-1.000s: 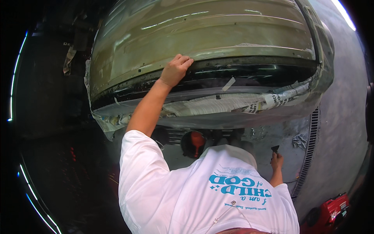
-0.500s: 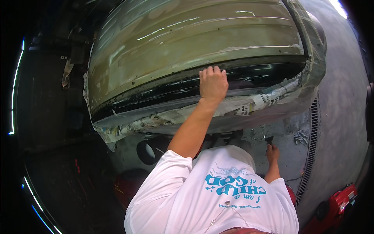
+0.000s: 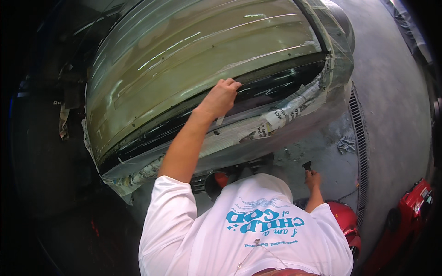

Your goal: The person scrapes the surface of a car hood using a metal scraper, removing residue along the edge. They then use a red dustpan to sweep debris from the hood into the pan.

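Observation:
Along the near edge of a vehicle roof, with ribbed olive and grey patches, runs a glossy black strip. My left hand is at the groove between the two. Its fingers are bent and bunched together; whatever they pinch is hidden beneath them. A small pale scrap hangs just below that wrist. Low at my right side, away from the vehicle, my right hand is closed round a small scraper with a dark, flared blade.
Newspaper and clear plastic sheeting mask the vehicle's sides. A slotted floor drain runs along the right, with a crumpled scrap beside it. Red vehicles stand at the lower right.
The whole view has shifted, so the roof sits further left. My left hand has turned and its fingers have drawn together at the groove. My right hand still holds the scraper.

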### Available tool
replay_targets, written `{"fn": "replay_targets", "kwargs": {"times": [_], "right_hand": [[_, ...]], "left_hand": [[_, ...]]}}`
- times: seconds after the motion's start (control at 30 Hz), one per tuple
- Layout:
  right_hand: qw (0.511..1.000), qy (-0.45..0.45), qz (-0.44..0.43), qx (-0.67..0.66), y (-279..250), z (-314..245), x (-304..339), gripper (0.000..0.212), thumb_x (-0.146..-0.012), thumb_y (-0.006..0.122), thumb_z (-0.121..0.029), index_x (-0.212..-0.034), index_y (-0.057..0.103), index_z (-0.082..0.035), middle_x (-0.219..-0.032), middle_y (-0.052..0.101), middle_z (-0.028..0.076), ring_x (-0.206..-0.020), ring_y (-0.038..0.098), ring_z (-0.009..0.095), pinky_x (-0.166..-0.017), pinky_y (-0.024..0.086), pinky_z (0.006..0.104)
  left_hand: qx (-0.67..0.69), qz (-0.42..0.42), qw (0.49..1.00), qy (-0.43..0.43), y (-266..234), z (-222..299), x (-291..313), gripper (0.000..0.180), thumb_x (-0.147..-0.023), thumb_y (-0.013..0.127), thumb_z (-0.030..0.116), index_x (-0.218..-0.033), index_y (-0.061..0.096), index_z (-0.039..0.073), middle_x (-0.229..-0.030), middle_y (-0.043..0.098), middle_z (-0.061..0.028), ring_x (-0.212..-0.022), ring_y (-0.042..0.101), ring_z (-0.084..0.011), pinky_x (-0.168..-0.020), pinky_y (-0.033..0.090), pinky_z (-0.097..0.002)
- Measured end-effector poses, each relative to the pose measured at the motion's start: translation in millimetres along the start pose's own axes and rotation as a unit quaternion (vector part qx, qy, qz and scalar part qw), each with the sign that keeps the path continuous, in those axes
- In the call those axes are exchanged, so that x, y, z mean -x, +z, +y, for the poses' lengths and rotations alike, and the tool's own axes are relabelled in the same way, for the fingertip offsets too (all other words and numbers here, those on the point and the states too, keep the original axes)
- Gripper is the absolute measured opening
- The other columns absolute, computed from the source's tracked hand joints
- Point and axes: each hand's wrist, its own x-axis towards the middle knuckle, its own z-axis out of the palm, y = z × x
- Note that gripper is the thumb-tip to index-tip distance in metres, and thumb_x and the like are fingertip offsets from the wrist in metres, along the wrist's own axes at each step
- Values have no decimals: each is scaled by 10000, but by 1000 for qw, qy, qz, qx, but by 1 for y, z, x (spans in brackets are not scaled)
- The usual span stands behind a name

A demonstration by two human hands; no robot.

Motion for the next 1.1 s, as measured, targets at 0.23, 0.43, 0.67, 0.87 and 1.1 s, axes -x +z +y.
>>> {"fn": "replay_targets", "kwargs": {"times": [0.23,0.43,0.67,0.87,1.1], "right_hand": [[1000,-6,2,-11,2,3,-2,307,-966,709,-303,-945,722,3,-675,658,65,-567,647,183,-548,521,376],[997,-63,37,10,-2,-30,-9,306,-969,705,-296,-914,703,5,-683,648,53,-580,633,165,-556,520,366],[986,22,2,-163,-15,-55,-10,322,-985,694,-323,-910,683,-10,-708,639,47,-579,621,169,-525,509,352],[927,88,130,-341,-48,-108,-18,346,-1034,576,-407,-997,685,-80,-793,651,61,-631,622,184,-536,478,335],[810,-406,242,-346,-134,-332,-51,379,-1035,589,-90,-1388,600,44,-1211,674,105,-1059,654,166,-952,544,323]], "left_hand": [[162,-50,982,-88,-8,-28,-9,199,-995,629,20,-1179,691,-23,-1108,698,-168,-998,662,-365,-902,537,-397],[151,113,981,-41,14,-22,11,107,-1000,614,-9,-1087,673,-33,-1052,680,-190,-942,651,-374,-853,528,-405],[367,161,896,-191,7,-23,6,67,-1039,620,31,-1080,670,11,-940,667,-56,-849,637,-185,-769,511,-339],[680,254,648,-230,-13,-18,81,71,-1054,619,69,-1076,665,19,-931,641,-2,-822,584,-116,-749,486,-272],[627,188,652,-383,25,-7,286,114,-1015,678,122,-1093,683,39,-929,589,29,-810,510,-76,-709,414,-251]]}}
